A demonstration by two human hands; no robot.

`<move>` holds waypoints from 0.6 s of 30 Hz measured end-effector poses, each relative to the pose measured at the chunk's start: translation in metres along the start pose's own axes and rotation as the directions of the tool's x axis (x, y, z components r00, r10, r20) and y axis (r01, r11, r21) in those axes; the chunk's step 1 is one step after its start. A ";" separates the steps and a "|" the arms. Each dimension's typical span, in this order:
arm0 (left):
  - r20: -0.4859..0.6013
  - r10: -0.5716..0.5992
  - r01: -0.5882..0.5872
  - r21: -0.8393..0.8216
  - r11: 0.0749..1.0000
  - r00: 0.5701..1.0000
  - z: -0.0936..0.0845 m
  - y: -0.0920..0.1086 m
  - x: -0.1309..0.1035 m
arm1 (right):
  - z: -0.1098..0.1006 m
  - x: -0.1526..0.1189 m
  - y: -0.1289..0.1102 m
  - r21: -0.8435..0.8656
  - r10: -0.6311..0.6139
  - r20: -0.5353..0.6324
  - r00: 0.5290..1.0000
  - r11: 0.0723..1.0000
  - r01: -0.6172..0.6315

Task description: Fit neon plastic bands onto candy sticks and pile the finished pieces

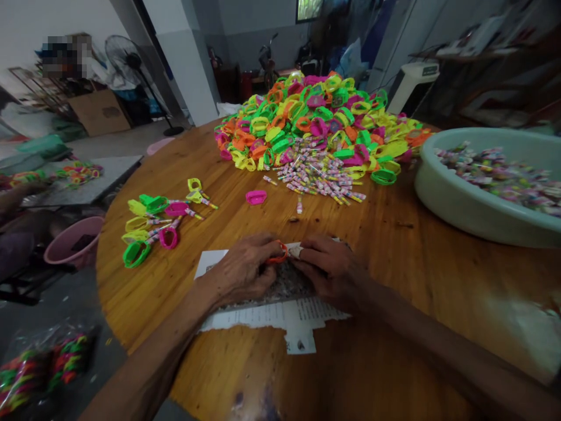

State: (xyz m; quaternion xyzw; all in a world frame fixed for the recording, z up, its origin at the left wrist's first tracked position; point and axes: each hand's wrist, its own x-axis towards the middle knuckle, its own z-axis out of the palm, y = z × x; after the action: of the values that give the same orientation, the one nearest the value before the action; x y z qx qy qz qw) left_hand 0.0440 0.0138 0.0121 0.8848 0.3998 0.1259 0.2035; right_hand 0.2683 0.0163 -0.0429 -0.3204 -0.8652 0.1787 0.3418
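My left hand [245, 266] is closed on an orange plastic toy watch [280, 252], whose band shows past the fingertips. Pinched in my right hand [329, 266] is a small whitish wrapped piece [295, 252], probably a candy tube, its end touching or close to the watch. Both hands rest over a dark speckled slab [291, 283] lying on torn printed paper [263, 316]. Farther out lie a pink toy watch [256, 197] and a single wrapped candy tube [300, 204]. To the left, several toy watches [137, 254] have candy tubes attached.
A large heap of coloured toy watches [307, 111] covers the back of the round wooden table [385, 280], with a pile of candy tubes [315, 172] before it. A pale green tub [473, 213] of wrapped pieces stands right. Beyond the left edge are a pink basin [74, 242] and another person's arm.
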 end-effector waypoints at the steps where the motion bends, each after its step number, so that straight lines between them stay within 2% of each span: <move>1: 0.001 -0.003 0.003 -0.009 1.000 1.000 0.000 0.000 0.000 | 0.000 0.000 -0.001 0.001 0.005 -0.001 1.000 1.000 -0.005; 8: -0.027 0.021 -0.022 -0.032 0.999 0.999 0.003 -0.004 -0.004 | -0.001 0.003 -0.006 -0.023 0.100 0.019 0.995 0.995 -0.100; 11: -0.036 0.022 -0.024 -0.033 0.999 0.999 0.006 -0.005 -0.005 | -0.003 0.005 -0.007 -0.079 0.091 0.050 0.995 0.993 -0.087; 15: -0.016 -0.002 0.001 -0.059 0.998 1.000 0.008 -0.005 -0.006 | -0.011 0.011 -0.011 -0.254 0.019 0.220 0.975 0.966 0.038; 18: 0.007 -0.028 0.028 -0.083 0.996 1.000 0.008 -0.005 -0.007 | -0.017 0.019 -0.019 -0.436 -0.028 0.363 0.932 0.878 0.196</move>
State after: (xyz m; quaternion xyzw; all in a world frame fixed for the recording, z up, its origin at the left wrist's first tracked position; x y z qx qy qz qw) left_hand 0.0394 0.0091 0.0024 0.8703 0.4059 0.1370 0.2430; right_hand 0.2608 0.0166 -0.0119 -0.3051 -0.9462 -0.0009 0.1078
